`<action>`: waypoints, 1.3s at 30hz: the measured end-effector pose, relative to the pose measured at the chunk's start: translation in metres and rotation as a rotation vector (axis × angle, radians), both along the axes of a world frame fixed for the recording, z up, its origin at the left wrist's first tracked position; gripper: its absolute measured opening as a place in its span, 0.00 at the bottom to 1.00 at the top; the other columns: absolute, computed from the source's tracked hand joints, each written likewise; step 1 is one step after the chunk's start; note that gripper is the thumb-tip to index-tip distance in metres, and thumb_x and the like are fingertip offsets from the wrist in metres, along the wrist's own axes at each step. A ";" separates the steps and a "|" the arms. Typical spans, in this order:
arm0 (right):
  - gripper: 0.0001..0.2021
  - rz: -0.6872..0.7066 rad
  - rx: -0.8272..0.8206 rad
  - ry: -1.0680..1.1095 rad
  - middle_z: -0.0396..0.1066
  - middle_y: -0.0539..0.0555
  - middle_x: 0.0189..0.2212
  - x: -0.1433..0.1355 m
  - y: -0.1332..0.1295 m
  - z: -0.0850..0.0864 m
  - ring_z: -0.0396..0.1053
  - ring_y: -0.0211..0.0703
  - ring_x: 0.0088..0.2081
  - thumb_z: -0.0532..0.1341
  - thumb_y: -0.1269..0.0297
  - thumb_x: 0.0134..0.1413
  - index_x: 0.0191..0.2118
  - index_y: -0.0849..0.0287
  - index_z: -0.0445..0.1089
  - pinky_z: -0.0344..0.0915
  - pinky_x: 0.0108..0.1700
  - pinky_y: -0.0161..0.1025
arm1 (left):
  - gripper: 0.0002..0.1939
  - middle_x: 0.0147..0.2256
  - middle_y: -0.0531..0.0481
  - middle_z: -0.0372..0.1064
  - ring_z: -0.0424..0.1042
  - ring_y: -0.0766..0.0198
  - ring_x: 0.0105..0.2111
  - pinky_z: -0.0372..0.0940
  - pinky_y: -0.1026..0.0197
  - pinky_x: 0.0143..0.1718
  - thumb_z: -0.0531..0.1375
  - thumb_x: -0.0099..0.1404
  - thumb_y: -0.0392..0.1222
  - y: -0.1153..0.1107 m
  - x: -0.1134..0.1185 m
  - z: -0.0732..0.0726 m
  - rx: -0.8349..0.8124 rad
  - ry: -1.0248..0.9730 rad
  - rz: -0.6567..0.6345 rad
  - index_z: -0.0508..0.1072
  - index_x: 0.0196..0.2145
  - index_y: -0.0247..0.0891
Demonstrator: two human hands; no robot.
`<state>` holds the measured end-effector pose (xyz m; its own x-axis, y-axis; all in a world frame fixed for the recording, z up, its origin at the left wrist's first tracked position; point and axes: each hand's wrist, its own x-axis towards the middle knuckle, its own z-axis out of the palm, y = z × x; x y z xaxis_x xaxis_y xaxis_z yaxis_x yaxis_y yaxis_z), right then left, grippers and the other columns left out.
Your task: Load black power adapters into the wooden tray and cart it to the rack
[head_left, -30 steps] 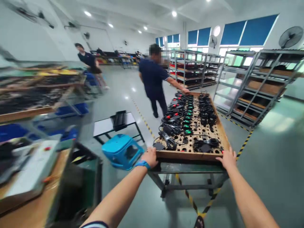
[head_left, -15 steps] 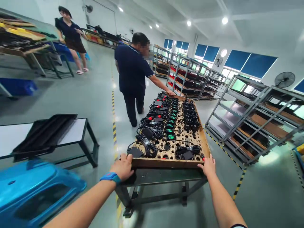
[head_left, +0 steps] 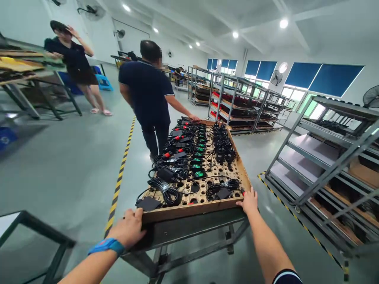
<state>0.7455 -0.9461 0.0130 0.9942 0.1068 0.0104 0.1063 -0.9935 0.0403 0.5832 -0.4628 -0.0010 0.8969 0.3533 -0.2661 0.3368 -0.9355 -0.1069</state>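
A long shallow wooden tray (head_left: 189, 212) with a holed base lies on a dark metal cart (head_left: 180, 233). My left hand (head_left: 128, 229), with a blue band at the wrist, is closed on the tray's near left corner. At the near right corner, my right hand (head_left: 249, 202) grips the rim. Bundled black cables (head_left: 166, 190) with dark boxes and red connectors fill the left side. Down the middle runs a row of green-topped parts (head_left: 199, 174), and black adapters (head_left: 225, 154) stand on the right. A smaller coiled cable (head_left: 223, 187) lies near my right hand.
A co-worker (head_left: 145, 90) walks ahead, one hand on the tray's far end. Another person (head_left: 72, 59) stands by tables at left. Metal racks (head_left: 319, 157) line the right, beyond yellow-black floor tape (head_left: 296, 219). A table frame (head_left: 44, 232) is at lower left.
The tray and cart have moved forward with both my hands on them. The blue stool-like object has left view at lower left, and the right rack looks nearer. The far person has raised an arm.
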 end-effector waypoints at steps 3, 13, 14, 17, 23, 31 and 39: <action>0.30 -0.016 0.011 0.031 0.66 0.70 0.60 -0.003 0.016 -0.009 0.40 0.62 0.72 0.60 0.43 0.58 0.54 0.64 0.71 0.39 0.69 0.59 | 0.28 0.55 0.43 0.68 0.74 0.48 0.47 0.59 0.52 0.47 0.62 0.51 0.47 0.010 0.006 -0.006 0.007 0.024 0.032 0.62 0.51 0.50; 0.28 0.064 0.010 0.005 0.67 0.68 0.59 0.001 -0.018 -0.008 0.41 0.63 0.72 0.57 0.43 0.60 0.54 0.63 0.70 0.41 0.69 0.59 | 0.32 0.62 0.33 0.59 0.72 0.42 0.49 0.61 0.49 0.51 0.61 0.55 0.49 -0.029 -0.016 0.011 -0.003 -0.137 0.130 0.61 0.56 0.41; 0.28 0.069 0.013 0.007 0.67 0.67 0.59 0.001 -0.023 -0.012 0.41 0.62 0.72 0.57 0.44 0.60 0.54 0.63 0.70 0.41 0.69 0.58 | 0.33 0.62 0.30 0.57 0.73 0.41 0.49 0.62 0.48 0.51 0.61 0.55 0.48 -0.036 -0.019 0.011 -0.014 -0.153 0.123 0.61 0.57 0.37; 0.27 0.069 0.016 0.010 0.68 0.66 0.59 0.007 -0.037 -0.024 0.42 0.63 0.72 0.58 0.45 0.59 0.53 0.62 0.71 0.42 0.69 0.59 | 0.35 0.62 0.23 0.54 0.74 0.39 0.48 0.65 0.46 0.50 0.61 0.55 0.45 -0.055 -0.024 0.014 -0.039 -0.159 0.104 0.61 0.59 0.29; 0.23 0.137 -0.005 -0.053 0.70 0.69 0.56 0.015 -0.068 -0.026 0.45 0.64 0.70 0.59 0.49 0.59 0.51 0.62 0.72 0.42 0.68 0.59 | 0.34 0.61 0.21 0.54 0.73 0.39 0.49 0.65 0.48 0.51 0.63 0.55 0.42 -0.086 -0.033 0.033 -0.064 -0.134 0.098 0.62 0.57 0.26; 0.29 0.182 -0.024 -0.087 0.67 0.74 0.57 0.018 -0.094 -0.009 0.45 0.63 0.69 0.59 0.43 0.60 0.50 0.68 0.72 0.43 0.66 0.58 | 0.52 0.67 0.13 0.36 0.63 0.34 0.61 0.59 0.48 0.60 0.65 0.55 0.49 -0.157 -0.056 0.061 -0.122 -0.138 0.220 0.47 0.66 0.18; 0.30 0.215 -0.099 -0.106 0.72 0.74 0.49 0.014 -0.091 0.000 0.51 0.66 0.65 0.54 0.43 0.63 0.47 0.70 0.73 0.50 0.60 0.58 | 0.10 0.26 0.53 0.67 0.65 0.66 0.25 0.63 0.63 0.28 0.50 0.72 0.40 -0.344 -0.176 0.187 -0.715 -0.600 -0.436 0.63 0.31 0.42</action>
<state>0.7596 -1.0369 0.0133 0.9423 0.3218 0.0925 0.3051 -0.9390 0.1587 0.4077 -0.8067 0.1856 0.9638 -0.0995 0.2474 -0.2325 -0.7679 0.5969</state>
